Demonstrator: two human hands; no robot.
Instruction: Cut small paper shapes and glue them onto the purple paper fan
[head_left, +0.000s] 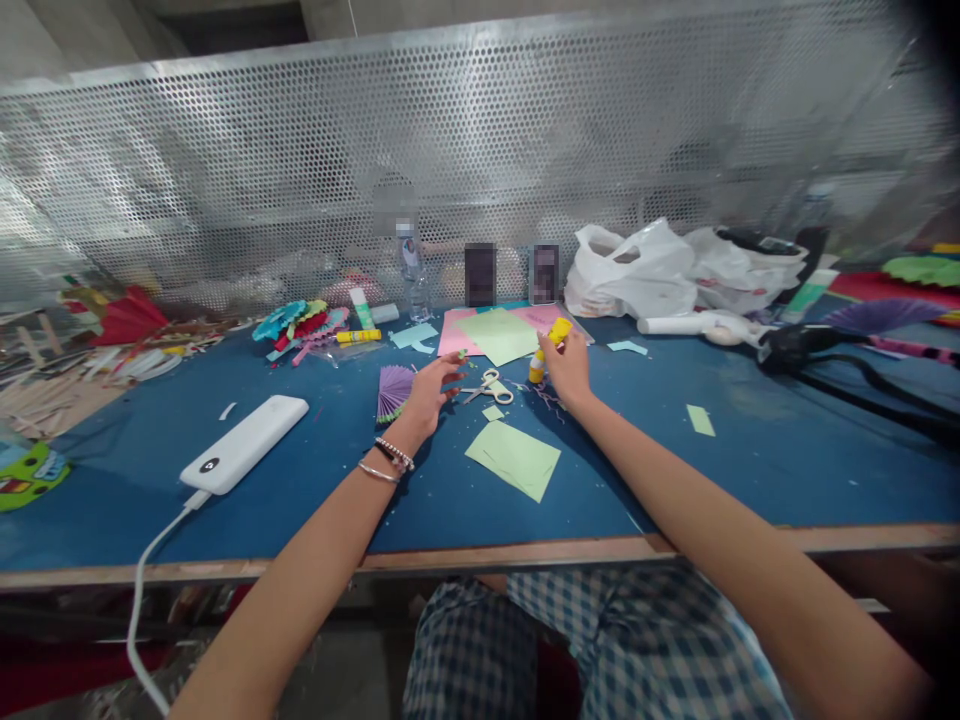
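My right hand (pixel 570 368) is closed around a yellow glue stick (pixel 546 348), held tilted above the blue table (pixel 750 460). My left hand (pixel 431 388) hovers with fingers spread, palm down, holding nothing. It is just right of a purple pleated paper fan (pixel 394 390) and left of white-handled scissors (pixel 489 388). A light green paper sheet (pixel 514 458) lies on the table in front of both hands. Small green scraps lie near the scissors.
A white power bank (pixel 244 442) with a cable lies at the left. Pink and green sheets (pixel 499 332), a bottle (pixel 411 275), coloured paper fans (pixel 300 325) and white plastic bags (pixel 637 270) stand at the back. A perforated metal screen closes the far side. A black cable (pixel 862 385) lies at the right.
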